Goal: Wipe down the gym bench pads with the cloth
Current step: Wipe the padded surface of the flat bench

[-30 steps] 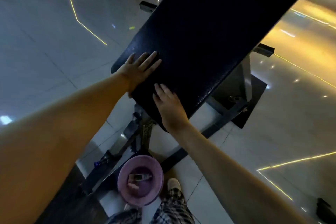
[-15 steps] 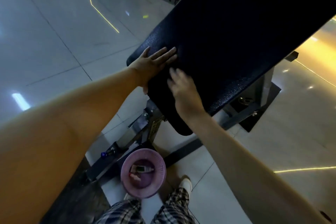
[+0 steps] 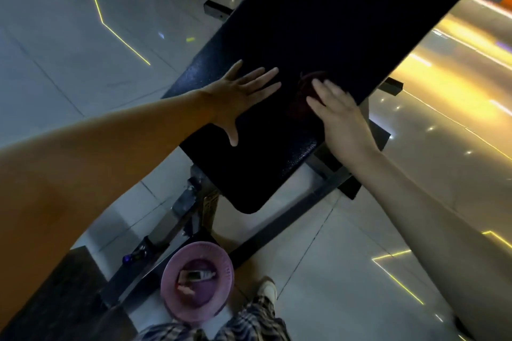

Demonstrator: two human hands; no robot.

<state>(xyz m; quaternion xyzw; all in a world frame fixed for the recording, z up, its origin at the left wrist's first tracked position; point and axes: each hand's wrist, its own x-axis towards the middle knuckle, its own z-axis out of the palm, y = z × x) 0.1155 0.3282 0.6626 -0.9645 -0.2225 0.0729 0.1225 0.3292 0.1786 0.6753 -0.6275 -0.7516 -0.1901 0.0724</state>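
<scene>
fingers [image 3: 259, 76] straight; left hand [image 3: 235, 97] on pad [image 3: 332, 22], right hand [image 3: 338, 116] on cloth [image 3: 306, 87].

Left arm [image 3: 97, 163] and right arm [image 3: 421, 202] bare to the frame edge, checked trousers [image 3: 249, 324] in dark and pale plaid, pale shoe [image 3: 268, 288]

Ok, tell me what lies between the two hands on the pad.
Head view: mostly bare black pad; a dark reddish cloth pokes out from under the right hand toward the left hand.
</scene>
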